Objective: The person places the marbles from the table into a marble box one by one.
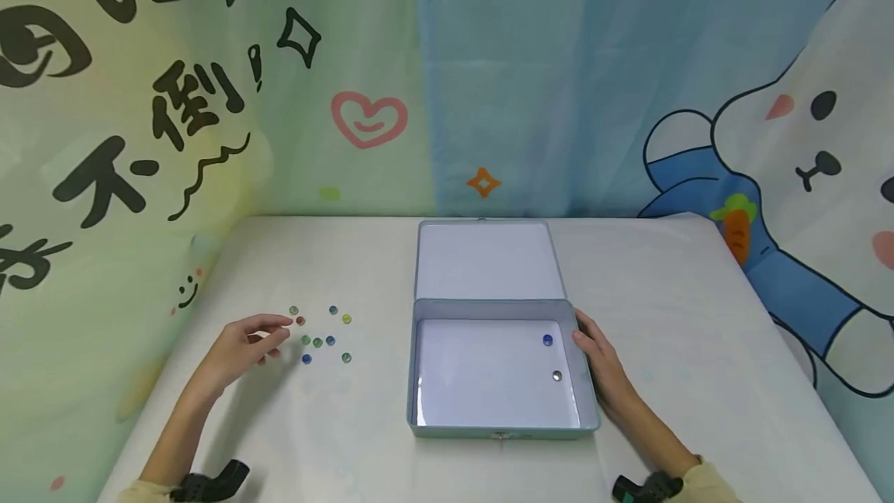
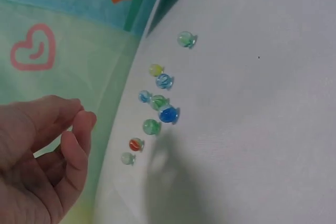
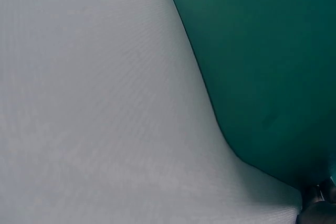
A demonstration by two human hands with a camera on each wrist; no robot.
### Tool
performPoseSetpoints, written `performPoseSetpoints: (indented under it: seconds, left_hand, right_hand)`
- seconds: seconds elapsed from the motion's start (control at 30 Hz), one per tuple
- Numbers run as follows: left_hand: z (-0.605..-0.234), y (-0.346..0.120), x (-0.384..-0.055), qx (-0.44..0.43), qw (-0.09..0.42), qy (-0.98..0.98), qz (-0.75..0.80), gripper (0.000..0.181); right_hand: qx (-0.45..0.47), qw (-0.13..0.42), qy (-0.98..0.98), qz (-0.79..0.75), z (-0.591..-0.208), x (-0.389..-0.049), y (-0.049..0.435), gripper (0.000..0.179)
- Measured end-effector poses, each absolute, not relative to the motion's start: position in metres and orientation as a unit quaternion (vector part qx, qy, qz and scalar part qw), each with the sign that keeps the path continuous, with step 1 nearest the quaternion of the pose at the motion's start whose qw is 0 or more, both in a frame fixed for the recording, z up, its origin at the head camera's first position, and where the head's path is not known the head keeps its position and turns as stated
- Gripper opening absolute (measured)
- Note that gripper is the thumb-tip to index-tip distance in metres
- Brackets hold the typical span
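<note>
My left hand hovers at the left edge of a loose group of glass marbles, fingers loosely bent and nothing visible between them. Closest to its fingertips is a red-streaked marble; around it are green, yellow and blue ones. In the left wrist view the same hand shows a gap between thumb and fingers. An open tin box stands in the middle, with a blue marble and a clear marble inside. My right hand rests against its right wall, fingertips at the rim.
The box's lid lies folded back behind it. White cloth covers the table. A printed curtain hangs along the back and sides. In the right wrist view, the green outer side of the box takes up the right part.
</note>
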State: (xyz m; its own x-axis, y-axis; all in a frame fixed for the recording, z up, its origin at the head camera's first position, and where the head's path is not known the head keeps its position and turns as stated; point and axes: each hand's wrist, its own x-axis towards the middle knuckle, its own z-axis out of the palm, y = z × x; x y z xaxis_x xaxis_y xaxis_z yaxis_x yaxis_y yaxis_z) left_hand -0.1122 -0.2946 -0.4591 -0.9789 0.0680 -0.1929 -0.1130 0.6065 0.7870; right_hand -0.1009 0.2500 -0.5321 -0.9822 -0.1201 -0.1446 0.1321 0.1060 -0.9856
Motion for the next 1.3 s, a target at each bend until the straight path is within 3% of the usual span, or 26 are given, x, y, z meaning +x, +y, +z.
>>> performPoseSetpoints:
  seconds: [0.47,1.3]
  left_hand:
    - [-0.483,-0.284,-0.111,-0.002,0.071,0.914,0.401,0.026]
    - [-0.501,-0.278,-0.122,0.017,0.043,0.946,0.32,0.02]
  right_hand:
    - [0.02,0.107,0.742,-0.662,-0.53,-0.099,0.25,0.057]
    - [0.022,0.105,0.746,-0.657,-0.531,-0.099,0.248,0.055]
